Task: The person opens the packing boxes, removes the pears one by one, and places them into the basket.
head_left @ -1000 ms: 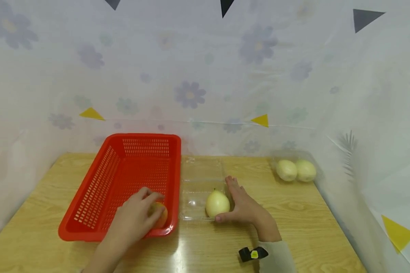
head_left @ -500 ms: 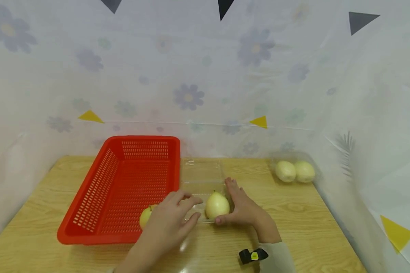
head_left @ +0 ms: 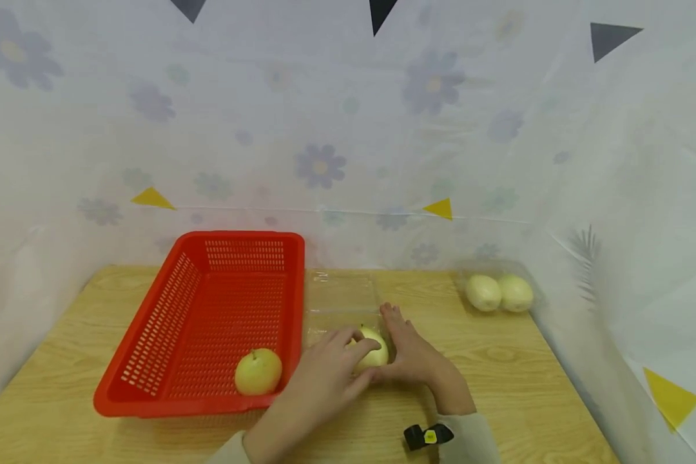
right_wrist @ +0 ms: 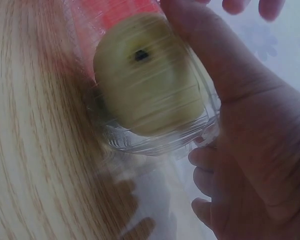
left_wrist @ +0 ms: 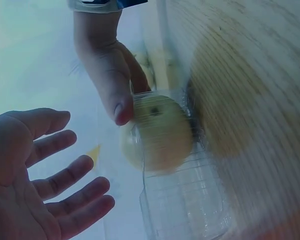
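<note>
Pear (left_wrist: 162,135) in box (head_left: 343,290) gripped by right hand (head_left: 408,354), left hand (head_left: 327,367) spread empty; 1 fruit (head_left: 258,372) left in lower-left basket (head_left: 168,408)

We can read no word, brand or number in any of 3 views. In head view we spot 1 small yellow label (head_left: 430,437), stuck on black wrist strap (head_left: 415,437), just by cuff of pale sleeve (head_left: 470,438), same arm as right hand (head_left: 413,357). Dark marks sit in middle of label, but too tiny and fuzzy for us to tell letters from numbers.
</note>
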Demonstrator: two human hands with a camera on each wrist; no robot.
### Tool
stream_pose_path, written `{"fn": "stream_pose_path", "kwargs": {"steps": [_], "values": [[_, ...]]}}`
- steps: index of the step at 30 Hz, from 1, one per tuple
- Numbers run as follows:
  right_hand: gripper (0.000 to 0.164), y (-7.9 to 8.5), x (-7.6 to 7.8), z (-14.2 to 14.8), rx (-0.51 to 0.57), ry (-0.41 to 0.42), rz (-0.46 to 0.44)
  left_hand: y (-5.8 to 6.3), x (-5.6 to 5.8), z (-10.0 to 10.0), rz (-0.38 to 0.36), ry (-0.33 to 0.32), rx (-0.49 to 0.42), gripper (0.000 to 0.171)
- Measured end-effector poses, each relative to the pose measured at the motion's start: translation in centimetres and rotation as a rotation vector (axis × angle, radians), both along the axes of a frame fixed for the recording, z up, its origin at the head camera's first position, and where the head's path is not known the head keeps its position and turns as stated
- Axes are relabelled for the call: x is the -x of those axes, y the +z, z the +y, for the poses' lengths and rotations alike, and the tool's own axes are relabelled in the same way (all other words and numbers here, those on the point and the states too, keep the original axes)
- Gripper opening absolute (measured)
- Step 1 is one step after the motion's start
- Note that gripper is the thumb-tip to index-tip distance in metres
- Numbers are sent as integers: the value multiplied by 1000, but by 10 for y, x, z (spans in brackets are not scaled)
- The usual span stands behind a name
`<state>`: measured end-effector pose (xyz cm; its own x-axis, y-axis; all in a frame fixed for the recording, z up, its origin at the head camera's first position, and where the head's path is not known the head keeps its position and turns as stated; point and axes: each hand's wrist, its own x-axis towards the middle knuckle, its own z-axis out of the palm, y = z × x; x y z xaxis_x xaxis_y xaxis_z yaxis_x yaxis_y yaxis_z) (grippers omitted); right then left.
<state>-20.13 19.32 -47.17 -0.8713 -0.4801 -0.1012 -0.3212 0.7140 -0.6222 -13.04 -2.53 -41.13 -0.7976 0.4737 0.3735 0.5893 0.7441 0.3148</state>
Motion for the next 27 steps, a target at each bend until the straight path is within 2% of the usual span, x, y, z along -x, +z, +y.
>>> {"fn": "stream_pose_path", "kwargs": {"steps": [5,13,27], "values": [[128,1,0,1,4,8,9,-4,6,7,-61,18,2,32],[128,0,1,0,19,37,37,-7,15,15,-166,91,4,34],[136,0,1,-3,26,5,36,-19,25,16,-228,141,12,40]]}}
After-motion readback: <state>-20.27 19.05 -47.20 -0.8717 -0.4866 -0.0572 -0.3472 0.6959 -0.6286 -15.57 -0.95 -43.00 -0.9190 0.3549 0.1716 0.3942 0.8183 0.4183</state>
